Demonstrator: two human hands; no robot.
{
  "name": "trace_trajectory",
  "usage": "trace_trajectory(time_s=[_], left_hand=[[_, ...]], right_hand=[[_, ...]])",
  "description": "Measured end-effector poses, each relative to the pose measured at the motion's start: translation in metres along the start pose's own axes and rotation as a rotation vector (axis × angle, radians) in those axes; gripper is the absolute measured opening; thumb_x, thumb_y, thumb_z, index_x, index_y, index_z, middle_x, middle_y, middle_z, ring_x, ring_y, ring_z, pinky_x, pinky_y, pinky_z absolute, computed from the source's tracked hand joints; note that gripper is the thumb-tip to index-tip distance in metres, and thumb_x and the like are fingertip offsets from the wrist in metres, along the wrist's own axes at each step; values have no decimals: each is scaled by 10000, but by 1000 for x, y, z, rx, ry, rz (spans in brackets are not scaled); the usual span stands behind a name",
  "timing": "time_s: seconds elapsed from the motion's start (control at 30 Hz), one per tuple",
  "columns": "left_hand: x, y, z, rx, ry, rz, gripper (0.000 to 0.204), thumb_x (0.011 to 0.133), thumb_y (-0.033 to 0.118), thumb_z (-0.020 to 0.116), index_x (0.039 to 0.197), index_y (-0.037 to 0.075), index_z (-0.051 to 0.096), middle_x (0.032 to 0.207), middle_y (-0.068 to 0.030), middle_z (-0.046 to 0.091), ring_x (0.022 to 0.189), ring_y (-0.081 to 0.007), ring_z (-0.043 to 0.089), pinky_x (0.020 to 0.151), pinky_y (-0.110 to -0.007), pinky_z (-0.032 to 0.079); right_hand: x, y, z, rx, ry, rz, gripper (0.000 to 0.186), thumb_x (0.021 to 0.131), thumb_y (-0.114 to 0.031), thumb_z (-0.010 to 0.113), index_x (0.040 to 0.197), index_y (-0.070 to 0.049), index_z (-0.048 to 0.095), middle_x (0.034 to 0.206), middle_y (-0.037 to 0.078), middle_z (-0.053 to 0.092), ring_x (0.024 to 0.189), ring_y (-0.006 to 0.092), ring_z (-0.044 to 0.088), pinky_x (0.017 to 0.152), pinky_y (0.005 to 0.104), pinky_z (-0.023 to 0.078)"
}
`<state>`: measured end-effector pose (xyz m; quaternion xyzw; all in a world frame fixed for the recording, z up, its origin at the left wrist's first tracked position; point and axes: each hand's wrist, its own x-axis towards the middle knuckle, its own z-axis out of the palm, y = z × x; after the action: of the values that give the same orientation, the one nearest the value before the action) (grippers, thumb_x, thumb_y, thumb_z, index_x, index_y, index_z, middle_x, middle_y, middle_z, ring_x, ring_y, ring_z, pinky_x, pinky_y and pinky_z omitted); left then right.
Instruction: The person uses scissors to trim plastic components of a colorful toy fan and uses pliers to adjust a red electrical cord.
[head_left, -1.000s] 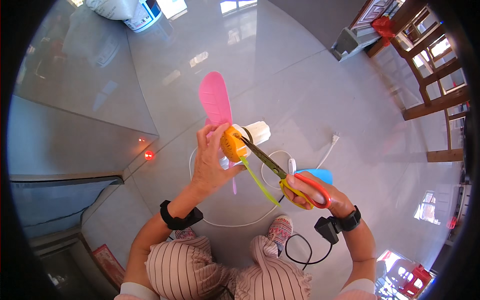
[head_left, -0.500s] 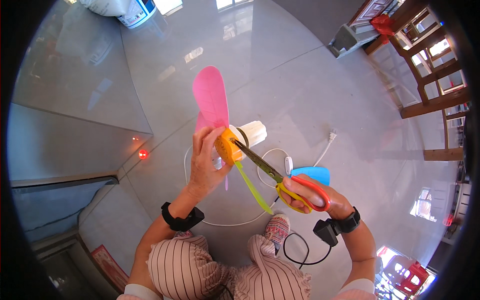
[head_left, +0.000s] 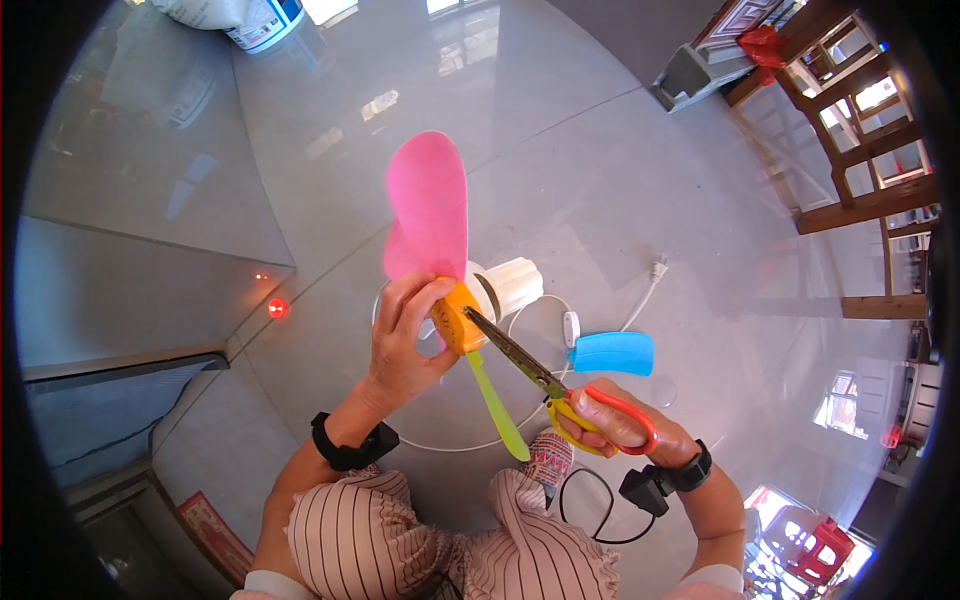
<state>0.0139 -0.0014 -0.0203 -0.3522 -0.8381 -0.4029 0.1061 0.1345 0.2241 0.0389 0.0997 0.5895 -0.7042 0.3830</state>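
My left hand (head_left: 405, 335) is closed around the orange hub (head_left: 457, 322) of a small fan and steadies it in front of me. From the hub a large pink blade (head_left: 432, 200) points away, with another pink part behind it, and a thin-looking green blade (head_left: 500, 415) slants toward me. The white fan body (head_left: 515, 284) shows behind the hub. Scissors (head_left: 520, 357) with red and yellow handles are gripped in my right hand (head_left: 612, 420), their blades together and the tips pressed at the hub's face. Beyond that hand, a blue blade (head_left: 613, 353) appears to lie on the floor.
A white cord with an inline switch (head_left: 571, 328) and a plug (head_left: 658, 268) loops over the grey tiled floor (head_left: 580, 190). At the far left stands a white-and-blue bucket (head_left: 265, 25). Wooden framing (head_left: 870, 205) lines the right side. A black cable (head_left: 590, 505) curls near my foot.
Hub, scissors and both hands have come slightly nearer to me. The pink blade faces me more broadly. More of the blue blade shows past my right hand.
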Motion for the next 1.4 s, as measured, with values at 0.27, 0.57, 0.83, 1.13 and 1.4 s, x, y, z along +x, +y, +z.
trace_trajectory(time_s=[0.27,0.57,0.83,1.13,1.4], left_hand=[[7,1,-6,-70,-32,45,626,557,13,745,1128,77,496,1093,-110,451,975,-263,497,771,-323,475],[0,-3,-7,-97,-75,46,672,508,80,815,1095,63,489,1094,-117,467,1016,-276,467,851,-340,418],[2,4,-7,-182,-141,-10,626,550,33,767,1109,75,490,1103,-108,439,1036,-270,440,844,-337,421],[11,15,-5,-381,-318,-104,582,588,7,726,1130,70,522,1114,-117,400,1039,-263,455,884,-345,418],[8,10,-4,-486,-448,-224,640,594,-26,730,1178,69,483,1174,-91,345,1139,-220,419,996,-326,365]], right_hand=[[3,15,5,63,-10,-53,673,830,-672,312,487,-95,364,414,-13,341,354,59,342,355,195,275],[-5,-10,-13,-284,60,-7,435,886,-413,484,588,-96,458,487,-47,338,380,36,345,346,193,250],[-17,1,-13,-814,339,-204,448,744,-482,628,680,-53,515,566,62,497,475,189,476,435,345,351],[-12,17,-13,-1358,739,-414,558,567,-541,729,744,-64,498,563,52,447,497,207,482,425,319,357],[-13,26,-20,-1360,793,-486,555,542,-524,749,709,-67,481,531,49,414,451,207,442,402,306,339]])
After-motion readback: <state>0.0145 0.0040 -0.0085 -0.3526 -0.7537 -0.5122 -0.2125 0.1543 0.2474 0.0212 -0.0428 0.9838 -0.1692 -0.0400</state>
